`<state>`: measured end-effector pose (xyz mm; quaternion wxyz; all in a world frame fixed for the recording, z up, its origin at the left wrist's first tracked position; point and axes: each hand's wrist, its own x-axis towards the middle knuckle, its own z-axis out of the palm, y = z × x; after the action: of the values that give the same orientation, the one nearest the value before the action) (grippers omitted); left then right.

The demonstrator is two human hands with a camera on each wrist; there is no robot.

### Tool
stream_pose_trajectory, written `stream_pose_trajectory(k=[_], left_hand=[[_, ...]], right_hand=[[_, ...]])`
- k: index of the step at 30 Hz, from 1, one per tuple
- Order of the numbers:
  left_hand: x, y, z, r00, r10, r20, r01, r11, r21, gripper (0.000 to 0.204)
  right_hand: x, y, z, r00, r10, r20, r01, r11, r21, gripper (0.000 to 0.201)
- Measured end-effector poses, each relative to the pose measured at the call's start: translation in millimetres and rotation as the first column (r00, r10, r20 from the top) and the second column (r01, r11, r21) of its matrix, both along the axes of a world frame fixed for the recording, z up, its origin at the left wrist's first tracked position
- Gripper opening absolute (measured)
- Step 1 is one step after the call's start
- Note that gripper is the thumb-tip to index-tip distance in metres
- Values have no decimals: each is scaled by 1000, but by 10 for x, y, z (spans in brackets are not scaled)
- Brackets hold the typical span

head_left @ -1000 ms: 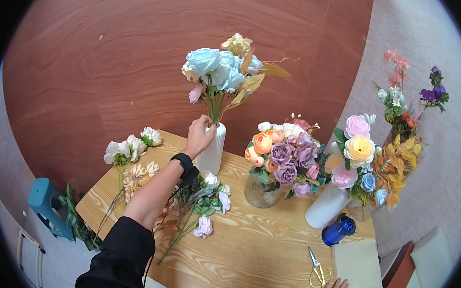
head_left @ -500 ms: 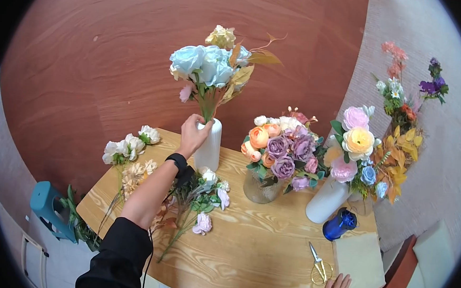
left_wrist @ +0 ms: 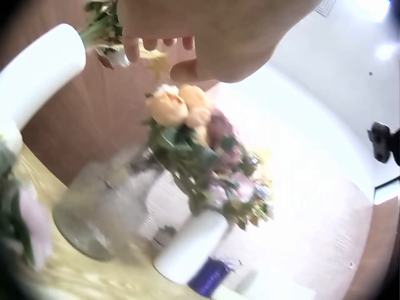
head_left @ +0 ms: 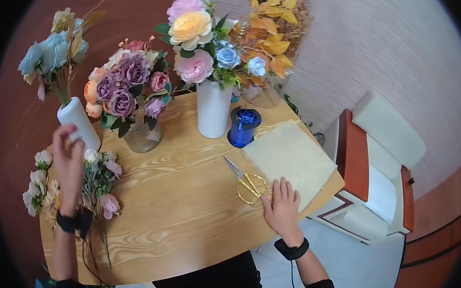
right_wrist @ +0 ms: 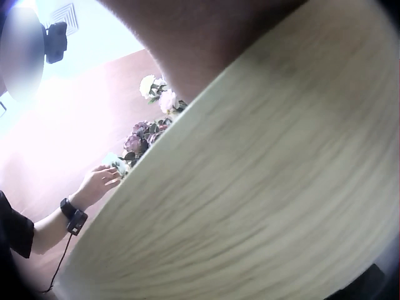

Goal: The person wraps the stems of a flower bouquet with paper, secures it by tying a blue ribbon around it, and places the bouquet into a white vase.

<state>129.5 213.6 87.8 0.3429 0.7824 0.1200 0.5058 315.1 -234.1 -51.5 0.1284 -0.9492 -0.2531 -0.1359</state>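
At the left of the head view, my left hand (head_left: 68,158) is raised just in front of a ribbed white vase (head_left: 78,123), fingers loosely bent with nothing held. Blue roses (head_left: 54,53) with yellow leaves stand tilted in that vase. The left wrist view shows the same hand (left_wrist: 212,37) near the vase (left_wrist: 44,69), its fingertips pointing down. My right hand (head_left: 283,211) lies flat with spread fingers at the edge of a beige sheet (head_left: 293,156), beside gold-handled scissors (head_left: 250,187).
A glass vase (head_left: 142,133) holds purple and orange flowers; another white vase (head_left: 213,108) holds pink and yellow ones. A blue ribbon spool (head_left: 243,126) stands beside it. Loose stems and pink flowers (head_left: 109,205) lie at the table's left. A white and red armchair (head_left: 383,153) stands beyond the right edge.
The head view has swung to the right. My left hand has let go of the blue rose stems and drawn back from the vase. The right hand remains on the table.
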Motion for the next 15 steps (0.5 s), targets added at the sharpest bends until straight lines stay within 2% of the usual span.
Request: stream_pose_trajectory(k=[2,3,4,5,6,8,9,11,12,14,15], left_hand=[[-5,-551,-56,944,-215,-250,196,976,-99,33],[15,-822,-35,862,-273,-427,269,961,-70,31],[47,-1070,-2,746,-306,-591,345,937,-50,28],[116,-1268,-42,698,-404,-591,500,866,-1,26],[205,-1445,-136,631,-493,-599,642,765,47,24],[328,-1768,-306,476,-633,-610,764,641,-69,23],[371,-1909,-387,466,-633,-618,775,629,-60,23],[408,-2154,-540,349,-707,-616,851,514,-107,24],[405,-2246,-590,340,-707,-620,856,505,-107,24],[351,-2404,-685,259,-726,-637,893,432,-129,24],[252,-2479,-727,261,-731,-630,886,441,-144,23]], right_hand=[[-88,29,19,999,44,-13,-43,997,57,60],[-117,23,41,999,34,-9,-33,997,66,60],[-137,12,77,993,112,-43,-105,985,137,59],[-161,-14,111,980,188,-70,-170,963,211,59],[-193,-57,140,983,171,-65,-152,962,225,59],[-278,-130,192,961,270,-56,-195,809,555,60],[-342,-208,219,966,254,-52,-181,804,566,60],[-467,-446,262,991,116,61,-129,768,628,51],[-544,-560,252,993,105,59,-119,766,631,51],[-738,-791,150,992,26,-125,79,641,763,41],[-823,-907,76,991,37,-126,72,646,760,41]])
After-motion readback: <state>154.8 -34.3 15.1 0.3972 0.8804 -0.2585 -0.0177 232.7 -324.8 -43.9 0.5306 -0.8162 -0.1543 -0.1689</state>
